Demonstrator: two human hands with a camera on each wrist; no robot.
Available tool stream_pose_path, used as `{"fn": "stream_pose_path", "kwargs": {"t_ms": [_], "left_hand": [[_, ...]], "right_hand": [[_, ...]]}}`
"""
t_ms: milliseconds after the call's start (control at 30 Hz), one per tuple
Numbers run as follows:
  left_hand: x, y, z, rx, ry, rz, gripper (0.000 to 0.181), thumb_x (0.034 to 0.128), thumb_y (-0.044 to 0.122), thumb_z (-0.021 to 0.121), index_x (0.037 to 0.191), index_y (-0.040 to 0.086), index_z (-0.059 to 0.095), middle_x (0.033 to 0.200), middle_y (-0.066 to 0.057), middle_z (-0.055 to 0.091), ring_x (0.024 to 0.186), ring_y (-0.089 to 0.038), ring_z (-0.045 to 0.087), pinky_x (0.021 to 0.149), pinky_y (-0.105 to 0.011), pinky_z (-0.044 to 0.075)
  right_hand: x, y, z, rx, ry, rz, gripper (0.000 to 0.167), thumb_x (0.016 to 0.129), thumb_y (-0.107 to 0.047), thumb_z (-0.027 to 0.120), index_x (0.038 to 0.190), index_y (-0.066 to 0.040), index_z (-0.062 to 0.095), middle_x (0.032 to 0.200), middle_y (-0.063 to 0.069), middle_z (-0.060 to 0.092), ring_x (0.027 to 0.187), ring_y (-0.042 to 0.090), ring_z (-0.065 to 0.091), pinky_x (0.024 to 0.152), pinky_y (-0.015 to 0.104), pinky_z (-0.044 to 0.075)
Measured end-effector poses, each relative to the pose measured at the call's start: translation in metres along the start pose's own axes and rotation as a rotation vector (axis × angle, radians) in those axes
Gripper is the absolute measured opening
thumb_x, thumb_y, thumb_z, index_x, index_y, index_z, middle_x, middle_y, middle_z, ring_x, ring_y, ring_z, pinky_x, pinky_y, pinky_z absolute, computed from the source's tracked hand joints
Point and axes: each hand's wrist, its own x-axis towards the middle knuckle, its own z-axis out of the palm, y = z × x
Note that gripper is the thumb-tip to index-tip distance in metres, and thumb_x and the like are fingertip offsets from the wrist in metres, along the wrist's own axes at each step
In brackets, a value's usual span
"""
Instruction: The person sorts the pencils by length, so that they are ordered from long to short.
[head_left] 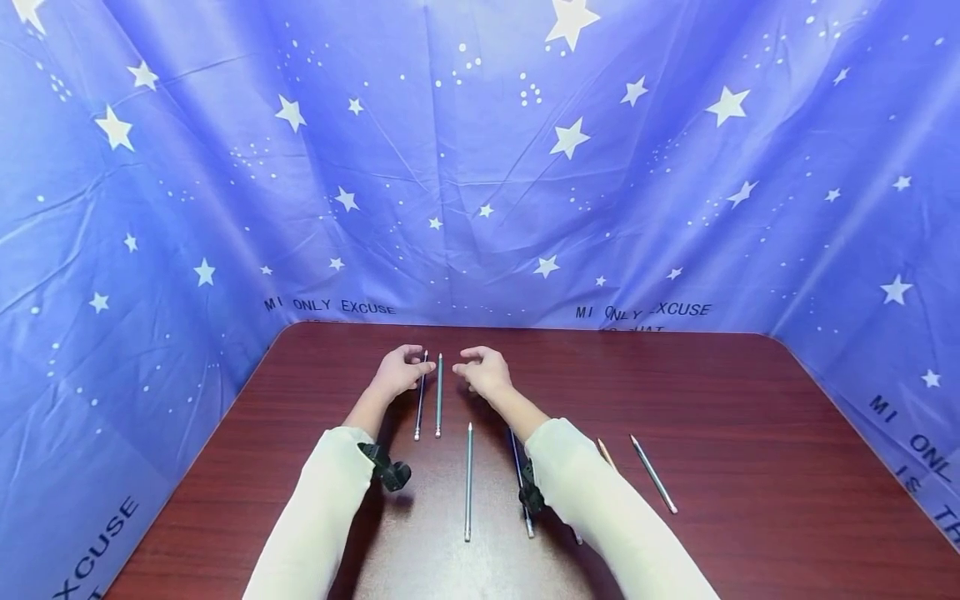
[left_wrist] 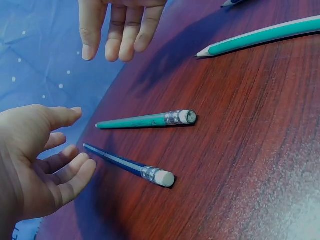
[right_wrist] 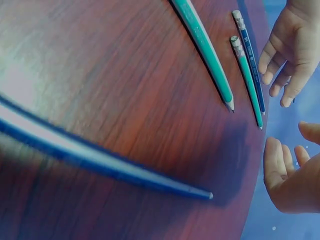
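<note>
Just beside the left hand, by its thumb, lies a slim dark-blue pencil with a white eraser, and next to it, on the inner side, a slim green pencil with a metal ferrule! Both point away from the person. That hand has thumb and fingers apart, loosely bent, gripping nothing; whether a fingertip brushes the blue one, you can't tell. Across the gap, the right hand has thumb and fingers apart too, nothing in its grasp.

Now the traffic: nearer the person than both hands, between the forearms, a long green-and-white striped pencil. Partly under the right forearm runs a blue-and-white striped pencil, past the black wrist camera. Right of that sleeve an orange-brown pencil peeks out, mostly hidden, and farther right lies a grey-green pencil, well apart from either hand.

Edges: the glossy dark-red wooden counter ends near the fingertips, the star-printed blue curtain rising behind. Wood stretches wide past the right hand, narrower outside the left!
</note>
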Motion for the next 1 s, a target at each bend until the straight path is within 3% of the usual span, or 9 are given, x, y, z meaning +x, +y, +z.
{"fn": "stream_pose_path", "kwargs": {"t_ms": [133, 267, 500, 633, 733, 900, 1000], "left_hand": [[-0.003, 0.007, -0.001, 0.053, 0.011, 0.029, 0.056, 0.0855, 0.020, 0.067, 0.133, -0.001, 0.046, 0.117, -0.023, 0.057, 0.077, -0.020, 0.061, 0.061, -0.025, 0.054], [-0.005, 0.011, -0.001, 0.093, 0.013, 0.054, 0.058, 0.0855, 0.025, 0.066, 0.133, -0.001, 0.046, 0.117, -0.022, 0.058, 0.077, -0.023, 0.061, 0.060, -0.024, 0.051], [-0.010, 0.017, 0.002, 0.144, 0.017, 0.111, 0.057, 0.0856, 0.028, 0.065, 0.131, -0.002, 0.049, 0.118, -0.022, 0.060, 0.106, -0.029, 0.058, 0.088, -0.036, 0.051], [-0.012, 0.019, 0.003, 0.158, 0.014, 0.129, 0.054, 0.0855, 0.028, 0.065, 0.130, -0.001, 0.051, 0.115, -0.021, 0.060, 0.109, -0.030, 0.056, 0.095, -0.041, 0.047], [-0.015, 0.020, 0.005, 0.166, 0.003, 0.143, 0.054, 0.0855, 0.028, 0.066, 0.129, 0.000, 0.051, 0.111, -0.018, 0.061, 0.103, -0.028, 0.058, 0.090, -0.039, 0.050], [-0.020, 0.021, 0.008, 0.118, -0.036, 0.147, 0.054, 0.0856, 0.026, 0.066, 0.129, -0.003, 0.050, 0.106, -0.017, 0.061, 0.084, -0.028, 0.062, 0.065, -0.026, 0.052], [-0.023, 0.023, 0.010, 0.099, -0.056, 0.144, 0.053, 0.0855, 0.025, 0.067, 0.128, -0.003, 0.050, 0.104, -0.017, 0.061, 0.078, -0.030, 0.062, 0.058, -0.022, 0.049]], "right_hand": [[-0.003, -0.002, -0.006, -0.018, -0.002, -0.011, 0.040, 0.080, -0.014, 0.072, 0.116, -0.002, 0.063, 0.068, -0.001, 0.059, 0.062, 0.024, 0.062, 0.054, 0.030, 0.054], [-0.005, -0.001, -0.011, -0.035, -0.005, -0.018, 0.039, 0.081, -0.015, 0.071, 0.117, -0.002, 0.062, 0.071, 0.002, 0.062, 0.070, 0.029, 0.064, 0.059, 0.034, 0.057], [-0.008, 0.003, -0.022, -0.049, 0.001, -0.012, 0.039, 0.083, -0.016, 0.070, 0.118, -0.003, 0.061, 0.078, 0.005, 0.065, 0.076, 0.030, 0.065, 0.065, 0.038, 0.058], [-0.012, 0.004, -0.028, -0.043, 0.005, -0.011, 0.038, 0.082, -0.016, 0.070, 0.117, -0.003, 0.062, 0.075, 0.003, 0.063, 0.080, 0.034, 0.065, 0.065, 0.039, 0.058], [-0.015, 0.004, -0.032, -0.038, 0.002, -0.004, 0.039, 0.082, -0.016, 0.071, 0.117, -0.002, 0.062, 0.074, 0.003, 0.062, 0.076, 0.031, 0.065, 0.066, 0.039, 0.059], [-0.021, 0.005, -0.038, -0.038, -0.010, -0.007, 0.040, 0.081, -0.016, 0.071, 0.117, -0.001, 0.061, 0.076, 0.004, 0.063, 0.064, 0.017, 0.060, 0.065, 0.040, 0.059], [-0.024, 0.006, -0.041, -0.051, -0.013, -0.023, 0.038, 0.082, -0.016, 0.070, 0.116, -0.001, 0.061, 0.077, 0.005, 0.064, 0.064, 0.019, 0.061, 0.064, 0.039, 0.059]]}}
